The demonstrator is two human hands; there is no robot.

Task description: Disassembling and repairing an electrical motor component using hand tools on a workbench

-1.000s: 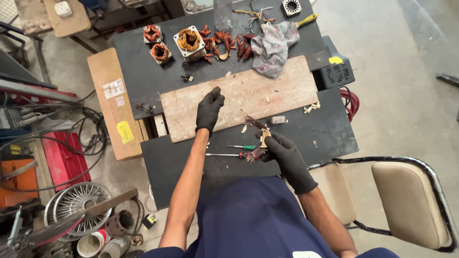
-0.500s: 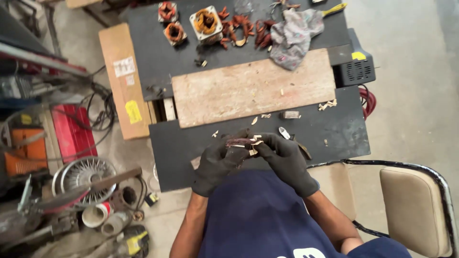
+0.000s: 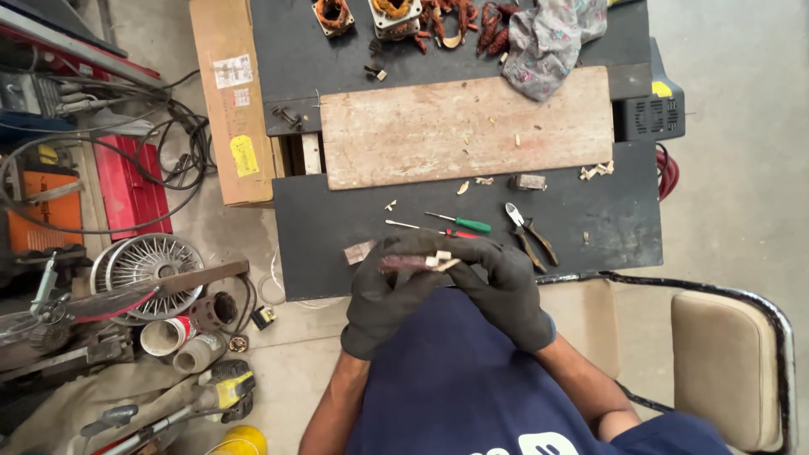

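Note:
Both my hands wear black gloves and meet close to my chest at the near edge of the dark workbench [image 3: 337,219]. My left hand [image 3: 383,295] and my right hand [image 3: 504,291] grip the two ends of a small reddish-brown coil bundle with pale paper strips [image 3: 417,262], held horizontally between them. Just beyond my hands, on the bench, lie a green-handled screwdriver [image 3: 459,222], a red-handled screwdriver [image 3: 421,228] and a pair of pliers [image 3: 529,234].
A worn wooden board [image 3: 463,126] lies across the bench. Copper-wound stator parts [image 3: 392,13] and a crumpled cloth [image 3: 548,38] sit at the far edge. A cardboard box [image 3: 232,101], cables, a fan guard [image 3: 147,261] and tools crowd the floor at left. A padded chair [image 3: 725,362] stands right.
My left hand has come back from the wooden board to join my right hand on the coil bundle, and both hands have drawn the bundle off the bench toward my body.

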